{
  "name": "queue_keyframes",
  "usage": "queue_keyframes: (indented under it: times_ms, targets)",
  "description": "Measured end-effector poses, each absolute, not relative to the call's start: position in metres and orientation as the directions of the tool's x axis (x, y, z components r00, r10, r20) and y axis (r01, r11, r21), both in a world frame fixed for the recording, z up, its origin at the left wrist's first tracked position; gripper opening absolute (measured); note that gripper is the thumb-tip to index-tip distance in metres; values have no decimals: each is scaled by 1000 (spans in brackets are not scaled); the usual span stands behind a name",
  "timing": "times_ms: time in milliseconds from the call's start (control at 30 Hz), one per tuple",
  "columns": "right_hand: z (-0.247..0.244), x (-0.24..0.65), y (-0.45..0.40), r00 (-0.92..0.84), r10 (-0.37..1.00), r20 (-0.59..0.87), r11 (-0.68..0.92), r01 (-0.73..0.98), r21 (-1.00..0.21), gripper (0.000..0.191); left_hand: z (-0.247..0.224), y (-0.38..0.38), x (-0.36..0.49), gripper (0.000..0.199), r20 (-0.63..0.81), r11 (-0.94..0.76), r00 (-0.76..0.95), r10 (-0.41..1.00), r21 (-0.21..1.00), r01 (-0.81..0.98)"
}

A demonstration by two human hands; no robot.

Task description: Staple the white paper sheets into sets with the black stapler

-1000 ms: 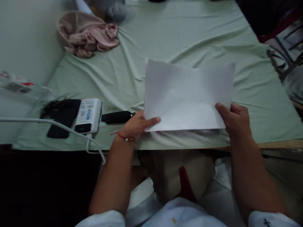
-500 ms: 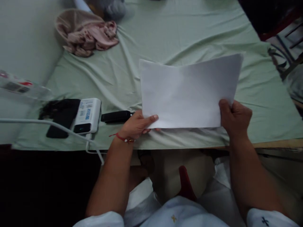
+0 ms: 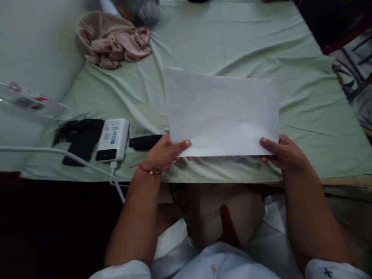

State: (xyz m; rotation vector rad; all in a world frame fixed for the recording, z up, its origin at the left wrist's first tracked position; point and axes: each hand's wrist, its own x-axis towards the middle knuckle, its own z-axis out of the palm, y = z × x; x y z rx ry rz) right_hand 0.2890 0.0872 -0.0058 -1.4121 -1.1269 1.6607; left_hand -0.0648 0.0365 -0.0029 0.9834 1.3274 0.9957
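Note:
Between my two hands is white paper [image 3: 222, 114], held sideways above the table's near edge; whether it is one sheet or a stack I cannot tell. My left hand [image 3: 167, 152] pinches its near left corner, thumb on top and fingers underneath. At the near right corner, my right hand [image 3: 286, 153] grips it the same way. Just left of my left hand lies a slim black object [image 3: 144, 142], partly covered by that hand. A white power bank [image 3: 113, 139] with a cable plugged in rests further left.
A pale green cloth [image 3: 308, 116] covers the table. Beside the power bank lies a black flat object [image 3: 80, 149] with a dark tangle on it. A crumpled pink cloth [image 3: 122, 44] is at the back left. The white cable [image 3: 66, 154] crosses the left side.
My right hand has shifted its hold to the paper's near right corner and its fingers now reach underneath. The paper's right side has come down and the sheet looks flatter. My left hand keeps its hold.

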Motion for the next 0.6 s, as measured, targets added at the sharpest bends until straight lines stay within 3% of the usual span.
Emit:
queue_keyframes:
  times_ms: [100, 233, 400, 600]
  targets:
    - [-7, 285, 87, -191, 893, -407, -390, 121, -913, 51, -4, 36, -67, 40, -336, 338, 88, 938, 941, -8]
    - [-15, 280, 89, -75, 948, -311, -300, 126, -946, 49, -1, 38, -67, 41, -337, 341, 63, 940, 935, -95]
    - [-14, 278, 93, -8, 965, -262, -263, -25, -965, 47, 7, 36, -64, 39, -264, 253, -29, 964, 946, -201]
    - [-1, 269, 93, 10, 939, -344, -343, -64, -937, 55, 8, 25, -67, 27, -91, 73, -187, 978, 993, -98]
